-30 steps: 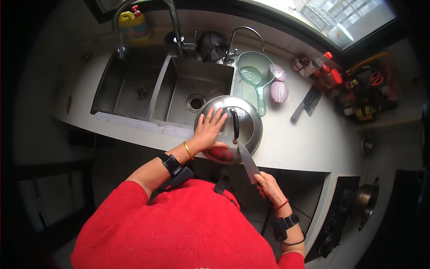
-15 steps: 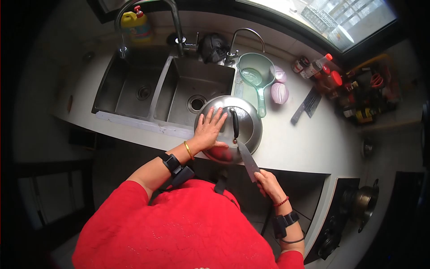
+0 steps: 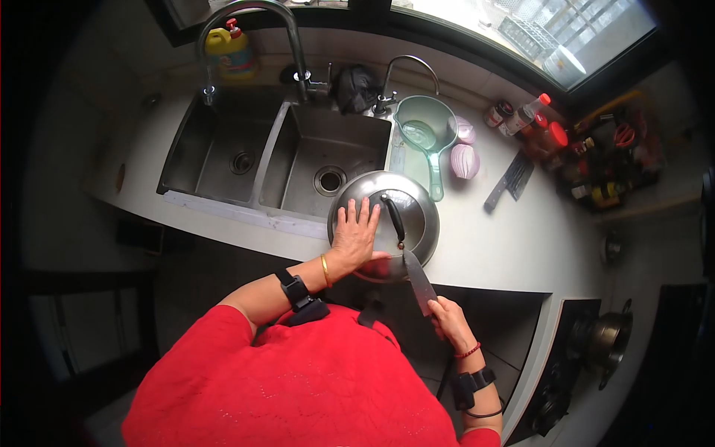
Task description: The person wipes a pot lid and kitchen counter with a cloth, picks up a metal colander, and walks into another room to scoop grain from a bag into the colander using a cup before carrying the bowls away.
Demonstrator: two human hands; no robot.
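A round metal pot lid [image 3: 419,217] with a black handle [image 3: 392,217] lies at the counter's front edge, overlapping the right sink basin's corner. My left hand [image 3: 356,233] rests flat on it with fingers spread, left of the handle. In my right hand [image 3: 450,320] is a kitchen knife [image 3: 421,283], gripped by its handle. The blade points up and left, and its tip is at the screw [image 3: 401,245] at the handle's near end. Whether the tip sits in the screw is too small to tell.
A double sink [image 3: 261,149] lies left of the lid. Behind it stand a green dipper [image 3: 427,123] and onion pieces [image 3: 465,161]. A cleaver [image 3: 510,181] lies to the right, near sauce bottles [image 3: 525,115]. A pot [image 3: 607,337] sits on the stove at the lower right.
The lid, both hands and the knife sit slightly lower in the view, which has itself shifted a little. The lid's handle appears turned slightly. The knife tip stays at the screw.
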